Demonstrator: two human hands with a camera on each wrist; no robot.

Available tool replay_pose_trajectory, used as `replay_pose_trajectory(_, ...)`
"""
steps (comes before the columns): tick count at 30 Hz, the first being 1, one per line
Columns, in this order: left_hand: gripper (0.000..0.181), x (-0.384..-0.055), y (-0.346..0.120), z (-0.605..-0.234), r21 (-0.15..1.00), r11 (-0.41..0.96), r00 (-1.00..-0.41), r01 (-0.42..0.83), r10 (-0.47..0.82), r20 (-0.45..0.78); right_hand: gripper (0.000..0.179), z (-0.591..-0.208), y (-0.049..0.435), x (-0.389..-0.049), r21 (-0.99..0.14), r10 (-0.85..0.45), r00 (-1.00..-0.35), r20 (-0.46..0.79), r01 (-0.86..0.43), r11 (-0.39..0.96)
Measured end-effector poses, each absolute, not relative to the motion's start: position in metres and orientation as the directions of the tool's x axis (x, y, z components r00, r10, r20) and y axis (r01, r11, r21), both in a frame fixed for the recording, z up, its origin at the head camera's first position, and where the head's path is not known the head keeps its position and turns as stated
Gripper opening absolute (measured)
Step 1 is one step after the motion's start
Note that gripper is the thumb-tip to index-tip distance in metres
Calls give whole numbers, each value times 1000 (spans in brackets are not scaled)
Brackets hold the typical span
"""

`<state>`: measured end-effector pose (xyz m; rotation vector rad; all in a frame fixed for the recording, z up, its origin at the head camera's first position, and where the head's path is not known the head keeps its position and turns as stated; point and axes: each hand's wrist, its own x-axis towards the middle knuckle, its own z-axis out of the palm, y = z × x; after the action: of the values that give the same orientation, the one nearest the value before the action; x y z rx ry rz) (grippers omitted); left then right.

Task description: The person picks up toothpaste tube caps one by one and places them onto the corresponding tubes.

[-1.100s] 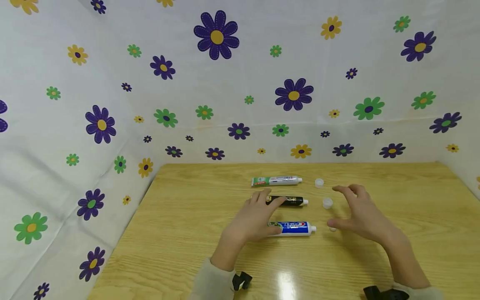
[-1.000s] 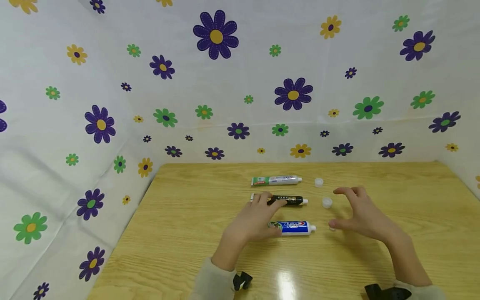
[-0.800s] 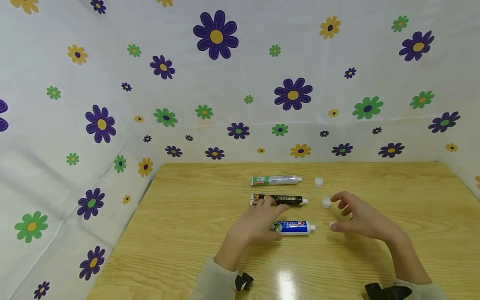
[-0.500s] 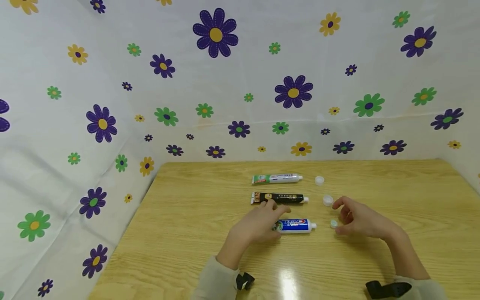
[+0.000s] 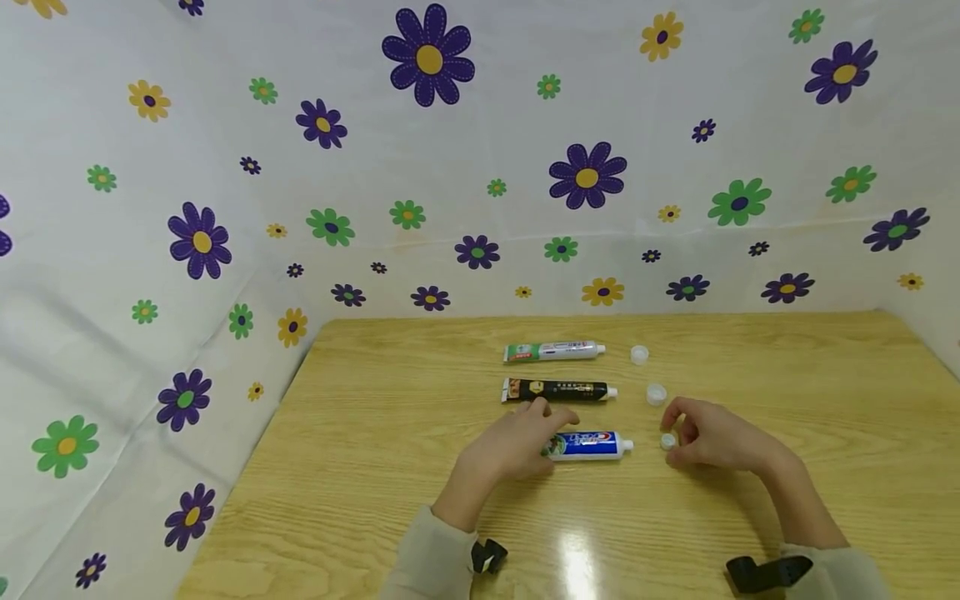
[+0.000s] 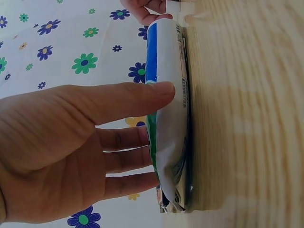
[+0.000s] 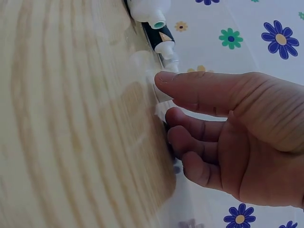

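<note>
In the head view a blue-and-white toothpaste tube (image 5: 588, 446) lies on the table, its uncapped nozzle pointing right. My left hand (image 5: 510, 446) reaches over its tail end, thumb on the near side and fairly straight fingers on the far side. The left wrist view shows the thumb (image 6: 137, 97) lying against the tube (image 6: 168, 71); the fingertips are hidden behind it. Right of the nozzle, my right hand (image 5: 716, 437) has thumb and index finger around a small white cap (image 5: 667, 442). In the right wrist view the other fingers (image 7: 199, 171) are curled.
Beyond the blue tube lie a black toothpaste tube (image 5: 562, 390) and a green-and-white toothpaste tube (image 5: 553, 351), both uncapped. Two larger clear-white caps, one nearer (image 5: 656, 394) and one farther (image 5: 639, 355), sit to their right. A flowered cloth (image 5: 480, 167) stands behind the wooden table (image 5: 337, 467).
My right thumb and index finger have come down and drawn together around the small cap. The left hand has shifted slightly toward the person, off the black tube. The tubes lie where they were.
</note>
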<state>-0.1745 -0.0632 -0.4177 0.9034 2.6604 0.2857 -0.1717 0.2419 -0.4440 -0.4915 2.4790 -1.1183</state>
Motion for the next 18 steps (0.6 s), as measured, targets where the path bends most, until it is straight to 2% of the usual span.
replay_pose_trajectory(18,62,-177,-49,-432,179,791,-749,585,612,-254,24,-451,244,-174,-762,-441,-885,-148,-183,621)
